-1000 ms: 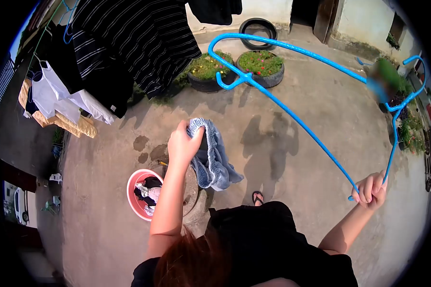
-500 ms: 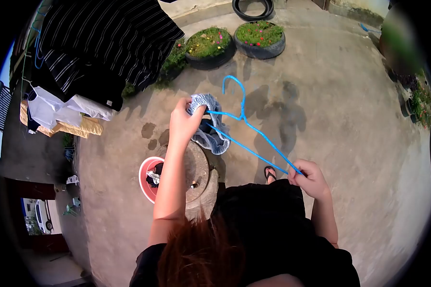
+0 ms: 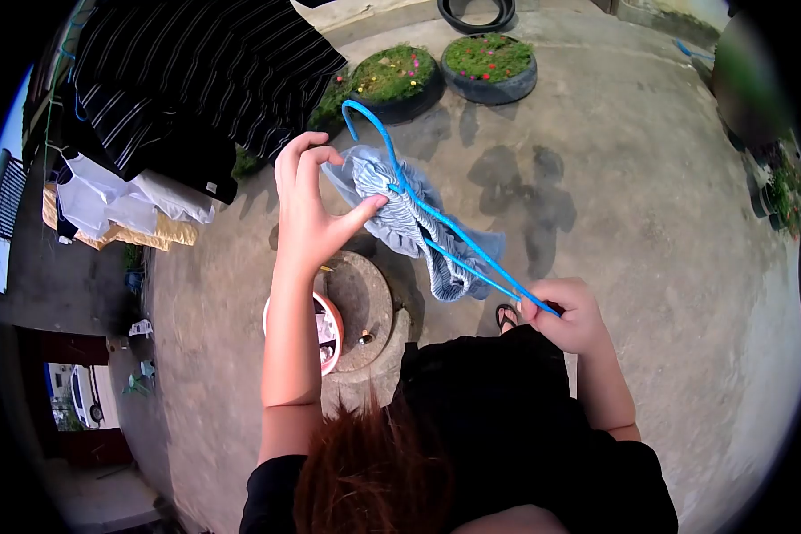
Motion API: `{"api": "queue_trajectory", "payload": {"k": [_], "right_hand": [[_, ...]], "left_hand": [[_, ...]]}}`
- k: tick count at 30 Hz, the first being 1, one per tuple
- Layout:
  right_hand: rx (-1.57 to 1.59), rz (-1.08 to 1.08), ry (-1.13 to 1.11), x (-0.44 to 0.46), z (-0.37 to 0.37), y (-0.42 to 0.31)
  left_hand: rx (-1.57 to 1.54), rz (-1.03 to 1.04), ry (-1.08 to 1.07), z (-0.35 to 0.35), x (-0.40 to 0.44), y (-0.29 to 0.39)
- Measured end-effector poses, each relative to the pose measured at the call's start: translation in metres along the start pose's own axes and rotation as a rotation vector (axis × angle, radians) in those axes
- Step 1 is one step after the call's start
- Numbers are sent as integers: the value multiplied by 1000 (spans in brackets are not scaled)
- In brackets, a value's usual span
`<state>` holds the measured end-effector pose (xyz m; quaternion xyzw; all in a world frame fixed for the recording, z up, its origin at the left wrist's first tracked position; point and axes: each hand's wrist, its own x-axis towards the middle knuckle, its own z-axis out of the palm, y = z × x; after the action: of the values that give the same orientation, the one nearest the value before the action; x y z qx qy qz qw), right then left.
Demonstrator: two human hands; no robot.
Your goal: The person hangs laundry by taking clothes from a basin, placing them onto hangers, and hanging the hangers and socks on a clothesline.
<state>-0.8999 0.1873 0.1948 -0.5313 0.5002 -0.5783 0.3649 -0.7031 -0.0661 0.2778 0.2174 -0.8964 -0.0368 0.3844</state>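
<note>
A light blue garment (image 3: 392,217) with a gathered elastic waistband hangs over the far arm of a blue hanger (image 3: 468,238). The hanger's hook points up and away from me. My right hand (image 3: 564,313) is closed around the near corner of the hanger. At the garment's left edge, my left hand (image 3: 316,206) has its thumb and fingers apart, the thumb touching the gathered fabric. The garment's lower layers look thin and sheer, and part of its far side is hidden behind the hanger and waistband.
Below my left forearm, a pink basin (image 3: 331,336) with clothes sits beside a round stone slab (image 3: 358,298). Striped black clothing (image 3: 205,71) and white laundry (image 3: 107,200) hang at left. Tire planters (image 3: 489,67) with flowers stand ahead on the concrete.
The garment has slid further onto the hanger and spread out along it. My left hand has loosened its grip and moved up and left. The hanger's hook has swung left.
</note>
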Motion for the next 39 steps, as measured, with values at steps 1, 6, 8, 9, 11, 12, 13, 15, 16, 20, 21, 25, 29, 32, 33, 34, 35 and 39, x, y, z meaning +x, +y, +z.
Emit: {"api": "queue_trajectory", "payload": {"k": [1, 6, 8, 9, 11, 12, 13, 15, 16, 20, 21, 25, 29, 32, 33, 34, 35, 39], "right_hand": [[0, 1, -19, 2, -4, -4], [339, 92, -99, 4, -27, 13], [419, 59, -237, 16, -52, 34], [580, 121, -48, 28, -54, 41], [734, 216, 258, 41, -54, 61], [727, 251, 371, 42, -53, 74], [559, 258, 396, 40, -55, 102], [392, 216, 363, 44, -40, 109], [358, 150, 348, 47, -21, 104], [50, 78, 166, 67, 4, 86], [-69, 105, 83, 74, 3, 82], [-207, -9, -141, 96, 23, 70], [-614, 90, -418, 110, 39, 40], [-807, -22, -368, 112, 36, 76], [-836, -36, -343, 116, 29, 73], [-843, -42, -302, 120, 23, 66], [-861, -19, -299, 124, 13, 55], [-812, -162, -232, 138, -20, 36]], "left_hand": [[-55, 18, -24, 3, 4, -2], [-228, -157, -249, 17, -6, -7], [-224, -270, -276, 14, -9, -8], [-200, -199, -184, 15, -10, -6], [-149, -252, -156, 7, -10, -7], [-122, -280, -138, 2, -9, -6], [-147, -303, -105, -3, -6, 1], [-133, -316, -99, -8, -11, -5], [-127, -321, -99, -10, -12, -7], [-232, -449, 17, -21, -22, -19], [-276, -459, 56, -25, -23, -13], [-294, -438, 70, -41, -34, -13], [-345, -526, 104, -50, -43, -8], [-357, -571, 157, -57, -52, -13], [-338, -576, 175, -61, -60, -20], [-314, -587, 175, -65, -68, -26], [-290, -599, 174, -69, -76, -32], [-107, -545, 68, -85, -103, -47]]}}
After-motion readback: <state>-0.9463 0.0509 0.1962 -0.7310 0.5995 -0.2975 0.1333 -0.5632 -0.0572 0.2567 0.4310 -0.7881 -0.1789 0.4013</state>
